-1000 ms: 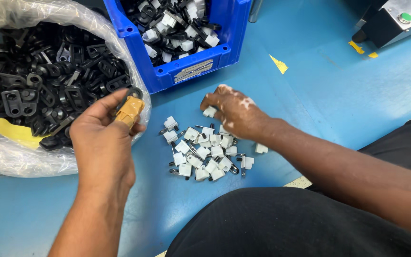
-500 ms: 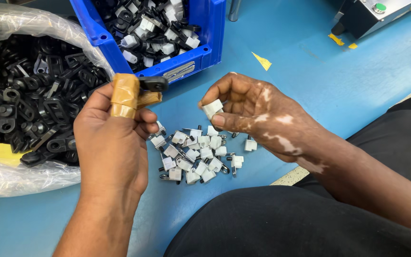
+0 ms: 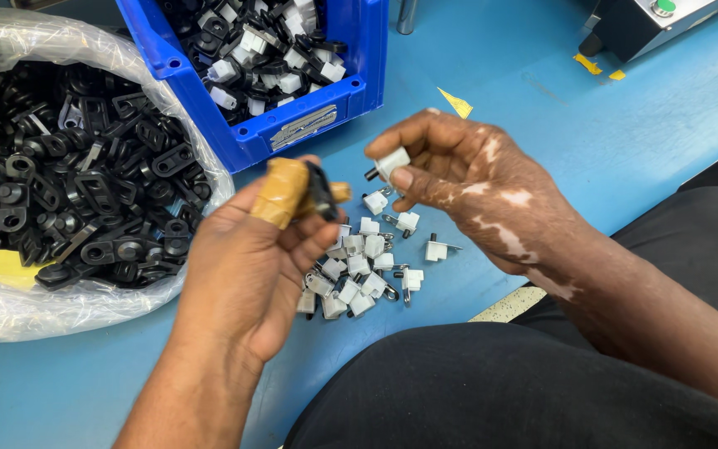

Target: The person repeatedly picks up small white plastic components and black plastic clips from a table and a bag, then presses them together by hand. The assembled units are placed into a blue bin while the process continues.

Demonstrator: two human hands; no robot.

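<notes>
Between both hands: left hand (image 3: 251, 266) fingers pinch a black bracket (image 3: 321, 189), right hand (image 3: 467, 187) fingers grip a white clip (image 3: 392, 162). Best to line up the clip's pin squarely before pressing, I judge.

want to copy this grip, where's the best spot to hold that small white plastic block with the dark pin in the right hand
Probably by the flat sides of the small white plastic block, coming from behind as the right hand does. Thumb and forefinger pinch the square body, leaving the dark pin end free, pointing toward the left hand and its black plastic part.

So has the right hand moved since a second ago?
Yes. The right hand has lifted off the pile of small white parts on the blue table and now holds one white part above it.
</notes>
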